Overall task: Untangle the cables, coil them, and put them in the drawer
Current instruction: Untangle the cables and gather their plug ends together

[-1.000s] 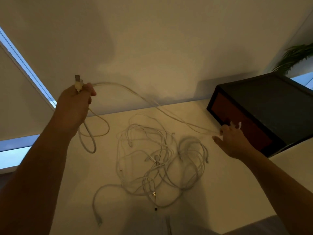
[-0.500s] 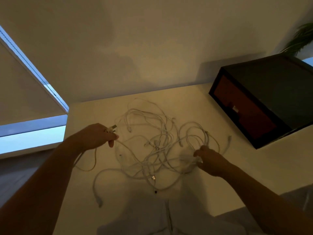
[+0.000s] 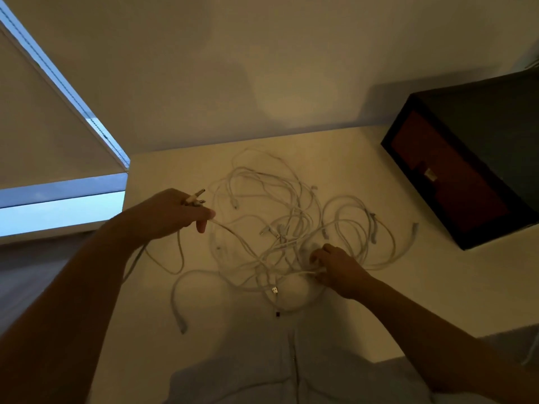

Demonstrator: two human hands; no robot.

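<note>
Head view: plug ends (image 3: pixel 194 197) are pinched in the left hand (image 3: pixel 172 212), now lowered; tangle strands (image 3: pixel 284 235) are seemingly gripped by the right hand (image 3: pixel 338 268). Untangling is judged barely begun.

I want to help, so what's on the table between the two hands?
In the head view, a tangle of white cables lies between the left hand and right hand.

L hand (image 3: pixel 172 212) dropped w/ plug end (image 3: pixel 194 196) toward counter (image 3: pixel 408 287); R hand (image 3: pixel 339 268) left drawer (image 3: pixel 446 176), grabbed tangle (image 3: pixel 280 223) at 4 o'clock.
</note>
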